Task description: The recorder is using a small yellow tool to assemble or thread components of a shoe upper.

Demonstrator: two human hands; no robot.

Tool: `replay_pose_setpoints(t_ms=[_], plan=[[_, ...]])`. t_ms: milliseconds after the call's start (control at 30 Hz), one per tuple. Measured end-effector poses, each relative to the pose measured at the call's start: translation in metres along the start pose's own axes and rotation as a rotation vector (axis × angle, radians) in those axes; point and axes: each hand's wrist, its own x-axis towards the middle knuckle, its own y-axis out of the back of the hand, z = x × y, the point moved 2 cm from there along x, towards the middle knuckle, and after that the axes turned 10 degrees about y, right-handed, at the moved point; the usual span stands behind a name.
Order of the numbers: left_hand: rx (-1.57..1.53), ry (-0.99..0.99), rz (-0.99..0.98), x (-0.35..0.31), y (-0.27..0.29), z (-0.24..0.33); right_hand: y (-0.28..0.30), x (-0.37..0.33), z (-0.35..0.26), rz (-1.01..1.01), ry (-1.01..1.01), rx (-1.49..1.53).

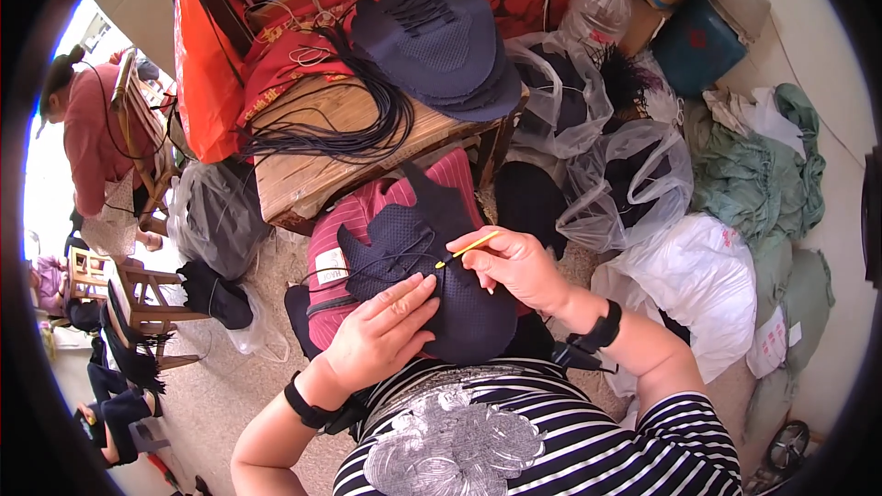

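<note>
A dark navy mesh shoe upper (473,321) lies across my lap over a red striped cushion or cloth (331,243). My left hand (390,317) rests flat on its left part, fingers stretched out and touching the mesh. In a pinch, my right hand (514,266) holds a thin yellow hook (476,246) slanting down to the upper's middle, just right of the left fingertips. A thin dark shoelace (381,268) loops over the upper and trails off to the left. What the tool's tip catches is too small to tell.
Ahead stands a wooden bench (303,179) with a stack of shoe uppers (432,37) and a bundle of dark laces (390,119). Plastic bags (634,184), a white sack (684,276) and green cloth (753,174) lie right. Another person (96,129) sits far left.
</note>
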Motion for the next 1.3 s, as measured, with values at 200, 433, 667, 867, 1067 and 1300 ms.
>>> replay_pose_setpoints(t_ms=[200, 433, 667, 867, 1067, 1300], plan=[[0.061, 0.039, -0.048, -0.006, -0.005, -0.003, -0.006, 0.001, 0.01, 0.086, 0.053, -0.063], [0.043, 0.029, -0.09, -0.004, -0.002, -0.007, 0.011, -0.001, 0.038, 0.297, -0.078, 0.559], [-0.01, 0.038, -0.094, -0.006, -0.001, -0.01, 0.003, 0.005, 0.014, 0.163, 0.007, 0.411], [-0.007, 0.047, -0.107, -0.011, -0.002, -0.009, 0.0, 0.007, 0.005, 0.043, 0.024, 0.11], [0.033, 0.034, -0.101, -0.012, -0.003, -0.007, 0.048, 0.014, 0.001, 0.402, 0.077, 0.26], [0.161, -0.021, -0.088, 0.0, 0.005, -0.009, 0.184, 0.01, -0.031, 0.772, 0.337, 0.296]])
